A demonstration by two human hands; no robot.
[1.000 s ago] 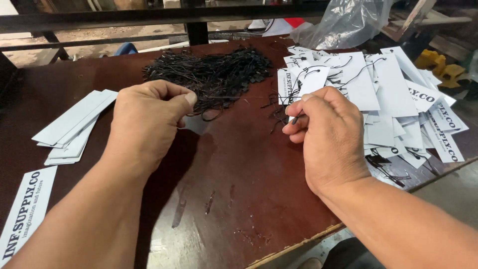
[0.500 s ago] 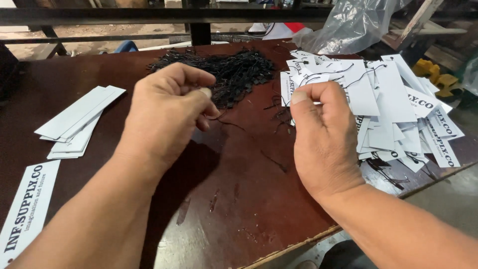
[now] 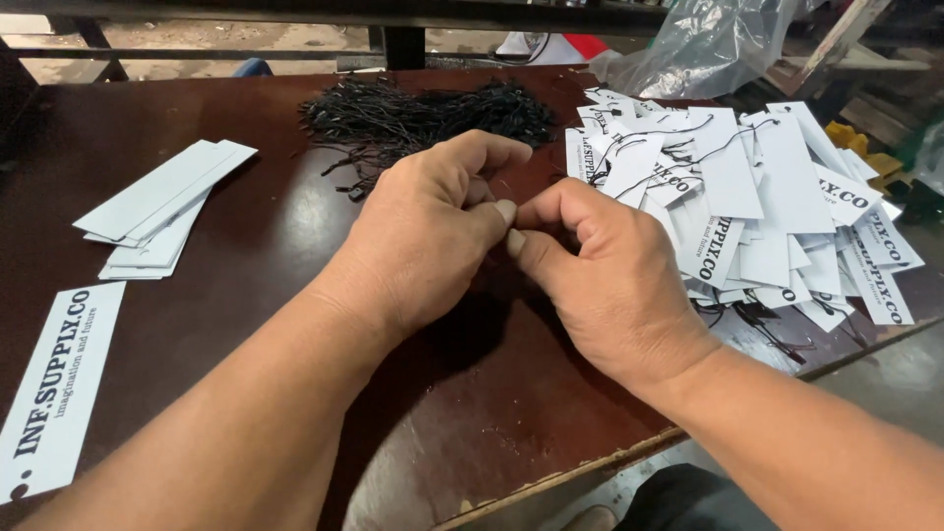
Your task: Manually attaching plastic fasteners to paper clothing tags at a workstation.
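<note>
Here, fingertips of the left hand [image 3: 428,236] and right hand [image 3: 600,280] are pinched narrowly together, seemingly for fine grip, just before the black string pile [image 3: 423,113].

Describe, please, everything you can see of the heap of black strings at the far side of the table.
The heap of black strings is a loose, tangled mass of thin dark cords, some with small knotted or tipped ends straying out at its left edge. It lies flat on the dark brown table, beyond both hands, beside the pile of white tags. Neither hand touches the heap.
</note>
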